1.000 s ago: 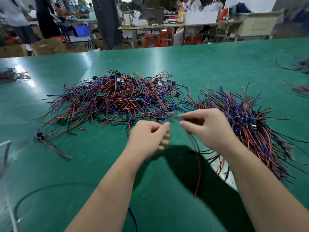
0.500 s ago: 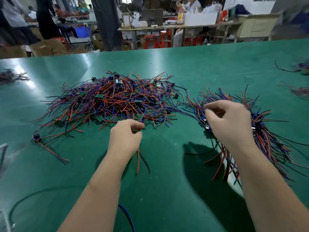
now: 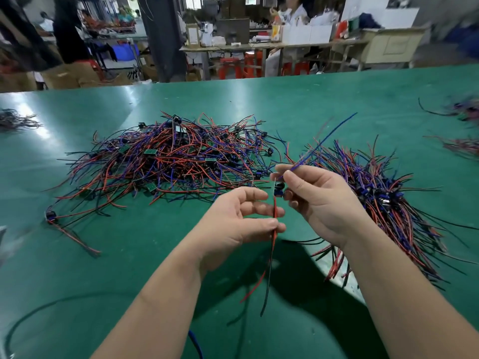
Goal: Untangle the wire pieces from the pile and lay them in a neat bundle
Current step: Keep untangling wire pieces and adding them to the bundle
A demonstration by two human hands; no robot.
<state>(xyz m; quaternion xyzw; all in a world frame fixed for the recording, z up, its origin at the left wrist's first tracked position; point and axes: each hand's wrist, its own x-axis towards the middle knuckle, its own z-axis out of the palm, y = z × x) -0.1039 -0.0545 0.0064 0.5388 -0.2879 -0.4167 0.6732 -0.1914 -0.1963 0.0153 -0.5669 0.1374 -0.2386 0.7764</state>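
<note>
- Both hands are up over the green table [image 3: 124, 260], close together, and one wire piece [image 3: 274, 212] is strung between them.
- The left hand [image 3: 233, 226] sits lower, palm turned inward. Its thumb and fingertips pinch the red and black leads [image 3: 270, 265], and the other fingers are loosely spread above the pinch.
- Below that pinch the two leads hang free toward the person, their ends off the table surface and slightly splayed.
- The right hand [image 3: 321, 203] is just beside it and a touch higher. Thumb and forefinger nip the blue lead [image 3: 324, 141], and the remaining fingers curl in underneath.
- That blue lead shoots up and away to the right, its far end in the air above the sorted wires.
- A small dark connector [image 3: 279, 188] sits in the gap between the two hands, on the piece, right against the right hand's curled fingers.
- The tangled pile [image 3: 176, 161] of red, blue and black wire lies beyond the left hand, spreading wide to the left, with small green boards and black connectors mixed through it.
- The bundle [image 3: 383, 200] lies to the right, partly behind the right wrist. Its wires run roughly parallel, with connectors gathered near the middle.
- The held piece is clear of both heaps, between them and nearer the person.
- More wire clumps [image 3: 464, 111] lie blurred at the table's far right edge, and another lies at the far left.
- A blue cable [image 3: 196, 344] peeks out by the left forearm at the bottom.
</note>
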